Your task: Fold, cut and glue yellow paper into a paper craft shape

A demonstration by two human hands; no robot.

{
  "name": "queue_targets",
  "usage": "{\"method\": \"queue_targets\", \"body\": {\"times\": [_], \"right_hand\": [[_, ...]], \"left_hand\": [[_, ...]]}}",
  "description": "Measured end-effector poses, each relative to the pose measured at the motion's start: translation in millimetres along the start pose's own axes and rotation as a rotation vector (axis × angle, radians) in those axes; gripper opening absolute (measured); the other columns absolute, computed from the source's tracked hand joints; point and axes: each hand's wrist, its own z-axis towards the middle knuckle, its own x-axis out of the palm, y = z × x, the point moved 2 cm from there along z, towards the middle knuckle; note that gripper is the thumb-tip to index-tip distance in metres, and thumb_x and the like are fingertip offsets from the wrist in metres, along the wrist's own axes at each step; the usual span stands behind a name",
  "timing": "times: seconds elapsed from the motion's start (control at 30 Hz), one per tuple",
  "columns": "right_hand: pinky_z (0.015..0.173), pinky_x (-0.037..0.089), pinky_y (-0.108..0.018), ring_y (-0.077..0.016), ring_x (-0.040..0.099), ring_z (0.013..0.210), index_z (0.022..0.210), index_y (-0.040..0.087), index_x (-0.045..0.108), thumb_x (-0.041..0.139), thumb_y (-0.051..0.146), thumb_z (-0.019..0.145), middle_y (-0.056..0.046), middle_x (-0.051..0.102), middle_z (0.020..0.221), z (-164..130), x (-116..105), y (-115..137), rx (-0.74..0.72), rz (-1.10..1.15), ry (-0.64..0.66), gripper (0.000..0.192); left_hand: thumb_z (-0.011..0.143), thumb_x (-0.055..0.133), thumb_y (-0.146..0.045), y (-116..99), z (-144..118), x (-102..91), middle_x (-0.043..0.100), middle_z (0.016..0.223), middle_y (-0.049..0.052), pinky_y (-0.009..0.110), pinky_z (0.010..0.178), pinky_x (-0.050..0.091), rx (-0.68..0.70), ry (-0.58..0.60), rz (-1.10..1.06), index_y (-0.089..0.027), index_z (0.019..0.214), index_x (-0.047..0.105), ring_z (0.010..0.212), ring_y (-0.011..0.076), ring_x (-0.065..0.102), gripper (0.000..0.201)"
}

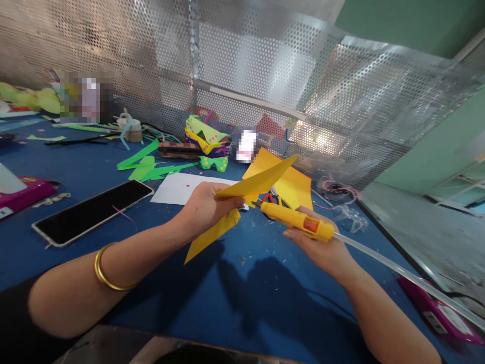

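Folded yellow paper (261,181) is pinched between the thumb and fingers of my left hand (206,208). One part of it points up to the right, and another hangs down to the lower left. My right hand (316,247) is closed around a yellow hot glue gun (286,215). A long clear glue stick (382,260) sticks out of the gun's back end. The gun's nozzle points left, close to the paper; whether it touches cannot be made out. Behind the gun lie red-handled pliers (273,194), partly hidden, and a larger yellow sheet (299,179).
A phone (94,212) lies on the blue table (151,303) at left, near a white sheet (170,188). Green paper strips (142,164) and stacked paper masks (207,135) sit farther back. Purple devices (441,313) stand at both sides. Perforated metal mesh (250,55) borders the back.
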Motion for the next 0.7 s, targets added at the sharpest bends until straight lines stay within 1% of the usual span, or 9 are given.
{"method": "queue_targets", "body": {"times": [0.2, 0.37, 0.5, 0.7], "right_hand": [[0.049, 0.045, -0.026, -0.0123, 0.051, 0.055, 0.082, 0.022, 0.063, 0.070, 0.044, 0.079, 0.003, 0.059, 0.066, 0.6, -0.4, 0.8, -0.017, -0.022, 0.006, 0.023], [0.051, 0.048, -0.028, -0.0146, 0.054, 0.058, 0.085, 0.022, 0.064, 0.071, 0.044, 0.078, 0.001, 0.061, 0.069, 0.7, -0.5, 2.2, -0.013, -0.030, -0.007, 0.024], [0.051, 0.049, -0.029, -0.0168, 0.057, 0.060, 0.086, 0.023, 0.064, 0.072, 0.046, 0.077, 0.000, 0.063, 0.070, 0.9, -0.7, 3.9, 0.003, -0.019, -0.020, 0.026], [0.052, 0.048, -0.029, -0.0168, 0.057, 0.060, 0.086, 0.023, 0.063, 0.072, 0.046, 0.078, 0.001, 0.063, 0.071, 0.4, -1.2, 3.3, 0.022, -0.013, -0.008, 0.025]], "left_hand": [[0.075, 0.069, -0.036, -2.2, -0.8, -0.4, 0.070, 0.067, 0.004, 0.027, 0.052, 0.044, 0.000, -0.009, 0.016, -0.017, 0.074, 0.073, 0.058, 0.0168, 0.062, 0.020], [0.075, 0.069, -0.037, -1.3, -0.1, -0.5, 0.071, 0.069, 0.003, 0.028, 0.054, 0.045, 0.010, -0.003, 0.003, -0.017, 0.073, 0.073, 0.061, 0.0175, 0.063, 0.020], [0.074, 0.068, -0.038, -1.4, -0.7, -0.6, 0.068, 0.063, 0.002, 0.026, 0.050, 0.042, -0.005, -0.008, 0.019, -0.018, 0.072, 0.073, 0.055, 0.0155, 0.059, 0.021], [0.073, 0.068, -0.040, -5.2, -1.7, -1.3, 0.067, 0.062, 0.001, 0.026, 0.050, 0.040, -0.016, 0.004, 0.007, -0.017, 0.071, 0.072, 0.055, 0.0158, 0.058, 0.024]]}}
